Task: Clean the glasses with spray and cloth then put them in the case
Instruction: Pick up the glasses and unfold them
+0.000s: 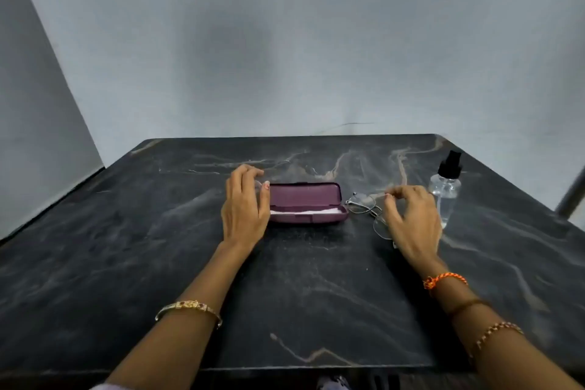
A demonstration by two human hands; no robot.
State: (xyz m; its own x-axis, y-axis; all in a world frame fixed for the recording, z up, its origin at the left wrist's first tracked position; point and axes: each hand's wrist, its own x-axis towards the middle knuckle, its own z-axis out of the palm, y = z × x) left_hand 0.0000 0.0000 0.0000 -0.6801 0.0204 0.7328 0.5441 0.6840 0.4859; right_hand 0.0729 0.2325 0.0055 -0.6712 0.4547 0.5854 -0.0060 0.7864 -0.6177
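Lying on the dark marbled counter between the open purple case and the spray bottle, the wire-framed glasses ran their long axis from near the case toward the person. The right hand hovered directly over them, its grip loosely curled and holding nothing I could make out, plainly the nearer hand. The left hand steadied the case's left end, fingers curled round it. A white cloth showed inside the case.
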